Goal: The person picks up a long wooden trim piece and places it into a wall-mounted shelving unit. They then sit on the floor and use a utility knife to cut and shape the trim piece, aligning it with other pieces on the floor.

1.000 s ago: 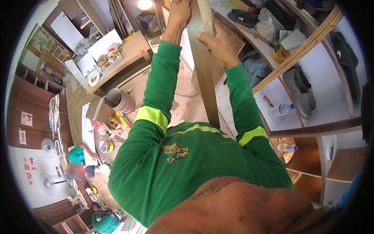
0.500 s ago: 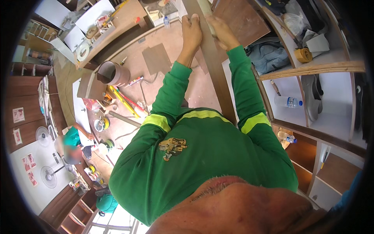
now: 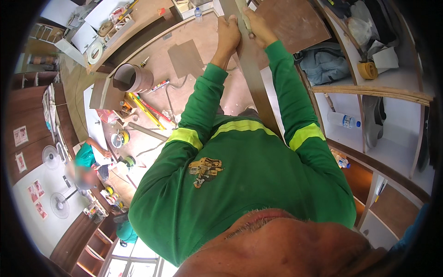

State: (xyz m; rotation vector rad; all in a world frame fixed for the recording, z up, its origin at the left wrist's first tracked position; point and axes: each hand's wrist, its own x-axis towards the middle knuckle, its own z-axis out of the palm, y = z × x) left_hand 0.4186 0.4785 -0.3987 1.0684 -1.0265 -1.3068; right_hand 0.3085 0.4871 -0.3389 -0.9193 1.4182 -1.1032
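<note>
A long, narrow brown board (image 3: 253,78) runs from the top of the view down toward my body. My left hand (image 3: 228,36) is closed around its left edge, thumb uppermost, with the other fingers partly hidden. On the board's right side, my right hand (image 3: 259,28) is wrapped round a pale, narrow strip (image 3: 244,13) lying along the board. The strip's far end leaves the view, and I cannot tell what it is made of. Both arms reach forward in green sleeves.
Shelves on the right hold a blue bag (image 3: 323,64), a water bottle (image 3: 344,120) and a yellow roll (image 3: 367,70). A brown panel (image 3: 290,23) stands beside my right hand. On the left are a round bin (image 3: 134,78), a yellow level (image 3: 146,111), and a person (image 3: 85,161) at work.
My right hand has moved slightly farther away along the board, with the pale strip still in it. My left hand keeps its hold on the board. The view has shifted a little.
</note>
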